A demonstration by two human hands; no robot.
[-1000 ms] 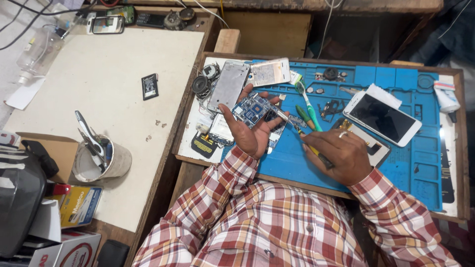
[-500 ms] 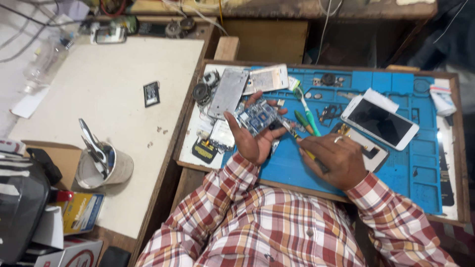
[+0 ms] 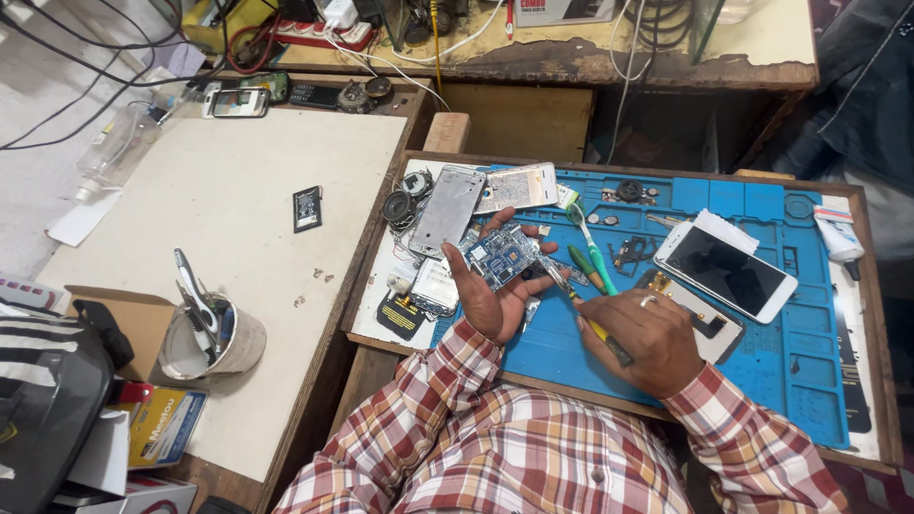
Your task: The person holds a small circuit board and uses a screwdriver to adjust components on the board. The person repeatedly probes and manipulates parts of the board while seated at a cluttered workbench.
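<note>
The left hand (image 3: 490, 300) lies palm up over the near left part of the blue work mat (image 3: 762, 371), its grip closed loosely around a small blue circuit board (image 3: 502, 255) that rests across the fingers with the thumb bent along its near edge. The right hand (image 3: 640, 335) is just to the right of it, its grip closed on a yellow-handled tool (image 3: 600, 331) whose thin tip reaches leftward to the board's right edge; whether the tip touches the board cannot be told. A ring shows on one finger of that hand. Both forearms wear plaid sleeves in red, white and green. Just beyond the right hand, a green-handled screwdriver (image 3: 583, 266) and a pale green toothbrush (image 3: 590, 249) lie on the mat. Behind the left hand a grey metal phone frame (image 3: 447, 211) lies tilted, touching a pale phone back (image 3: 519, 187) beside it, with a round black speaker part (image 3: 398, 207) at its left. A white phone (image 3: 725, 271) with a dark screen lies on the mat, well to the right, and a small white tube (image 3: 838, 233) sits near the far right edge. On the pale surface (image 3: 238, 190) to the left lie a small black battery (image 3: 307, 207) and, nearer, a cup of tools (image 3: 211, 335).
</note>
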